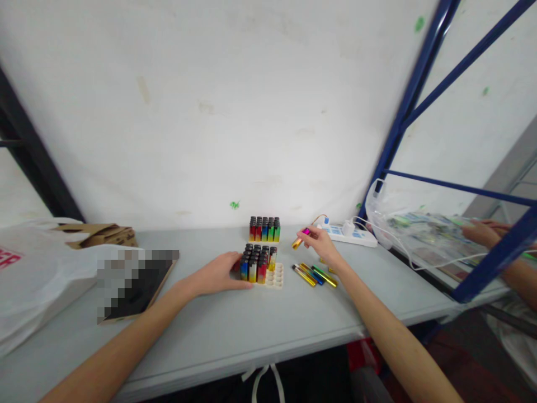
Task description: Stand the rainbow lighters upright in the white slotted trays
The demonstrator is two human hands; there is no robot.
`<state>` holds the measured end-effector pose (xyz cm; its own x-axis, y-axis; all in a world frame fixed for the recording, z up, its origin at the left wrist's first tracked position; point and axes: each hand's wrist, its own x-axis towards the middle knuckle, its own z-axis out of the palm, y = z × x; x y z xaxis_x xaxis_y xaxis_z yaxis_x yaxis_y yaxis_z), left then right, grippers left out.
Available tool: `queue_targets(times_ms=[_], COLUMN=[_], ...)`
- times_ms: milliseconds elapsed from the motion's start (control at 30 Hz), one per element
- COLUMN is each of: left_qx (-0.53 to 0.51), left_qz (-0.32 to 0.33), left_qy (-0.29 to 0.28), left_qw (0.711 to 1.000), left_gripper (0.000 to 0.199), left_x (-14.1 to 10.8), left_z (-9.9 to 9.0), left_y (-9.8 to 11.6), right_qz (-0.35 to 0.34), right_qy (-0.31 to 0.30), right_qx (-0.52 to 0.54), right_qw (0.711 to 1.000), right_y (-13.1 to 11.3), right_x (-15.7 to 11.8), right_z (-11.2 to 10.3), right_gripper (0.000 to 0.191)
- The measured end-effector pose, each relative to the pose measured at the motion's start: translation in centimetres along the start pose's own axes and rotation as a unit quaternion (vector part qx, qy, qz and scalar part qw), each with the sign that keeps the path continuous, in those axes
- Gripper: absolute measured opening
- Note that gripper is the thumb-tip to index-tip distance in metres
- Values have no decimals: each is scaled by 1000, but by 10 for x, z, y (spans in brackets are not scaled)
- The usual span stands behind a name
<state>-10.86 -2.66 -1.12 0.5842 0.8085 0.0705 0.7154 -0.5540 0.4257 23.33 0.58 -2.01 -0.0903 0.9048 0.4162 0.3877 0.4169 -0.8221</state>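
Observation:
My left hand (224, 272) is closed around the left side of a white lighter tray (274, 279), with the thumb along its front. Upright lighters (254, 266) with black tops and coloured bodies fill the tray's left part; empty sockets show on the right. To the right, my right hand (319, 244) pinches a shiny gold-and-pink lighter-sized tube (297, 243), tilted above the table. Several shiny gold, blue and green tubes (315, 275) lie loose below that hand. Behind the tray stands a second block of lighters (264, 229) in red, blue and green.
A white power strip (350, 235) with plugs and cables lies behind my right hand. A dark, partly pixelated flat object (142, 285), cardboard (104, 235) and a white plastic bag (37, 274) are at left. Beyond the blue frame (396, 129), another person's hands (482, 232) show.

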Motion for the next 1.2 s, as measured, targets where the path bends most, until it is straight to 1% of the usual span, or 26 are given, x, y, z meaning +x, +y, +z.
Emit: queue_targets(times_ms=[100,200,267,367,400,467,533,600,667,733,867,933,1033,1133,1200], left_qx=[0,-9,-16,-19,-19,-16,-8,-2,-2,-5,-4,-2,2,-11,-27], left_qz=[-4,0,1,3,4,5,4,6,8,8,10,10,9,10,17], left_qy=[7,12,13,13,13,14,12,14,19,24,27,27,29,27,25], left_qw=[1000,1000,1000,1000,1000,1000,1000,1000,1000,1000,1000,1000,1000,1000,999], left_gripper=[67,67,66,68,68,69,68,68,67,67,69,70,70,70,69], left_x=[0,0,0,-1,-1,-1,-1,-1,0,0,1,1,1,0,-1], left_z=[0,1,2,1,1,0,0,0,1,2,4,4,3,2,1], left_y=[0,-1,-1,0,1,2,2,1,0,-2,-4,-4,-3,0,1], right_qz=[15,43,51,62,69,79,73,60,52,50,40,36,26,-15,-42], right_qy=[-30,-98,-130,-138,-139,-122,-83,-49,-36,-33,-20,-16,-13,-21,-31], right_qx=[107,200,238,264,257,215,146,73,15,-20,-42,-46,-54,-51,-46], right_qw=[994,974,961,953,954,966,983,994,998,998,998,998,998,998,998], right_y=[-2,-6,-11,-17,-18,-19,-17,-15,-14,-15,-18,-19,-21,-25,-29], right_x=[-4,-10,-14,-17,-18,-18,-19,-20,-21,-22,-24,-24,-24,-26,-28], right_z=[13,23,29,36,38,41,44,47,49,51,53,53,52,50,48], right_gripper=[51,49,47,47,47,48,51,55,54,49,37,36,39,41,37])
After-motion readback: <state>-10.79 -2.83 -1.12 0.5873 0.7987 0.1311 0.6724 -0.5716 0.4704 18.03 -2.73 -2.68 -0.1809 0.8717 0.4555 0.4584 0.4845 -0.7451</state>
